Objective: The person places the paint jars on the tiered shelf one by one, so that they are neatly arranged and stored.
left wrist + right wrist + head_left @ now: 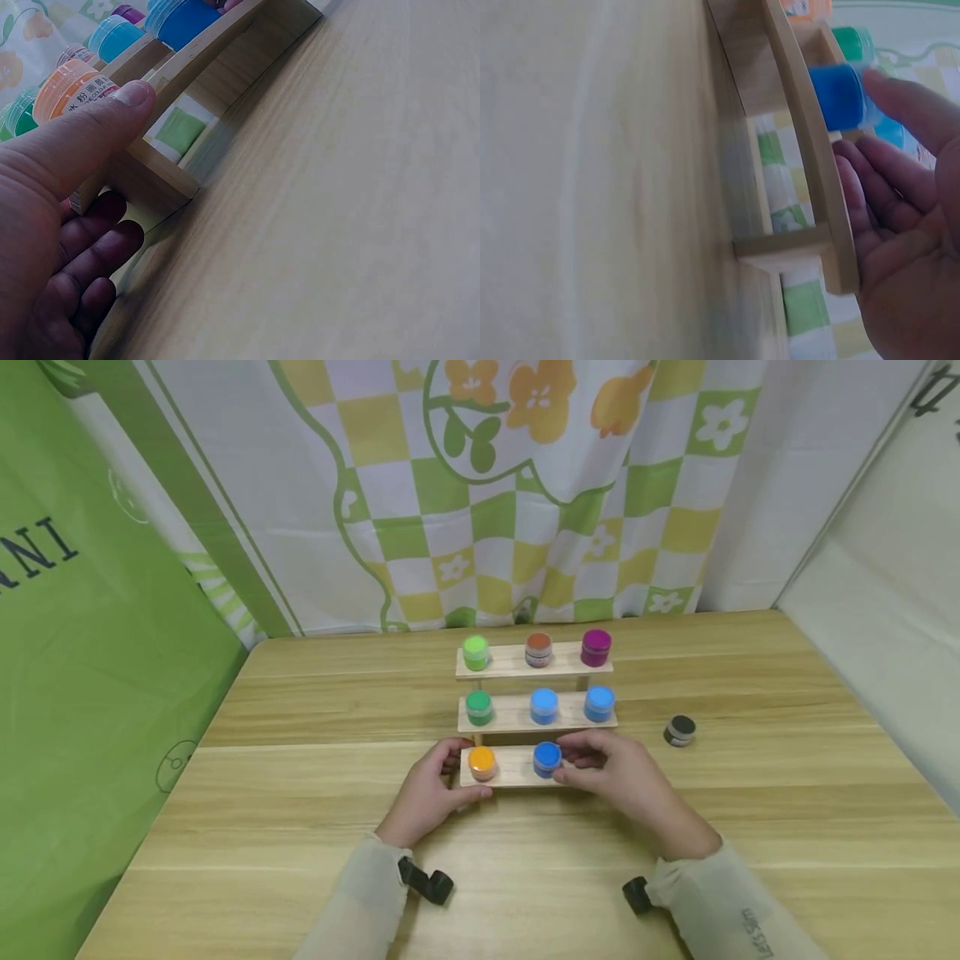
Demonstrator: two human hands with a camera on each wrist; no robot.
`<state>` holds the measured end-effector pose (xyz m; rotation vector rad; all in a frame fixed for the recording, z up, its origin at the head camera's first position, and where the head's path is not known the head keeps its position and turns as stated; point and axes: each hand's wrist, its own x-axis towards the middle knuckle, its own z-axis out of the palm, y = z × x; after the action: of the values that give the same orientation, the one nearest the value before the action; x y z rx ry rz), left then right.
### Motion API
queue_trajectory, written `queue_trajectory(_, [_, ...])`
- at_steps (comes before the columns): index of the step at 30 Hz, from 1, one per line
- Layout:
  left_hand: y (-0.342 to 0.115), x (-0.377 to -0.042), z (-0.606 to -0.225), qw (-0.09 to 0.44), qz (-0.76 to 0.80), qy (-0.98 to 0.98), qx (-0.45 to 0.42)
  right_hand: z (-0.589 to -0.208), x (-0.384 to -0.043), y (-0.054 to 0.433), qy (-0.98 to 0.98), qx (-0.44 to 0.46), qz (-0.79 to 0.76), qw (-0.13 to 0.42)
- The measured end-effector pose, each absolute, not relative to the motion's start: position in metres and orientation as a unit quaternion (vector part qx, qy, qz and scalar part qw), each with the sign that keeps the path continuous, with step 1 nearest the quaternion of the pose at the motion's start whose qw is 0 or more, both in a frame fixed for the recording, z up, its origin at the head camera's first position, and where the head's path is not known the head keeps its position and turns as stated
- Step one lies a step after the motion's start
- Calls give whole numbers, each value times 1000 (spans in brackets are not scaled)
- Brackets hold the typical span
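Note:
A three-tier wooden rack [513,770] holds small paint jars. My left hand [426,789] grips the left end of its lowest tier, thumb along the front edge and fingers curled at the side, near the orange paint jar [482,763]. On that same tier stands a dark blue paint jar [547,760], upright. My right hand [618,772] pinches this blue jar from the right; in the right wrist view the thumb [907,105] lies against its lid. The blue jar's far side, where the other fingers reach, is partly hidden.
The middle tier bears a green jar [478,707] and two light blue jars [543,706]. On the top tier are light green [476,653], brown [538,650] and purple [596,647] jars. A black-lidded jar [679,731] sits on the table right of the rack. A patterned curtain [510,552] hangs behind.

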<state>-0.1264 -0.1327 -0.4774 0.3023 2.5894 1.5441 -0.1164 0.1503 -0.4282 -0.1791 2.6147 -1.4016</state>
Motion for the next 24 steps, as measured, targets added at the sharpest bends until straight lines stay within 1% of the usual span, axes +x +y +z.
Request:
queue_trajectory(6, [-132, -126, -476, 57, 508, 854, 98, -425, -118, 163, 869, -81, -478, 103])
queue_trajectory(11, [-133, -125, -476, 55, 506, 855, 100, -423, -119, 172, 868, -102, -474, 108])
queue_trajectory(17, [-133, -125, -476, 52, 508, 854, 104, -423, -121, 185, 868, -111, -469, 122])
queue_trajectory(21, [-133, -126, -476, 55, 511, 852, 104, -421, -123, 191, 868, -116, -468, 122])
queue_trajectory(24, [-133, -126, -476, 55, 510, 852, 105, -421, -124, 196, 872, -117, -463, 111])
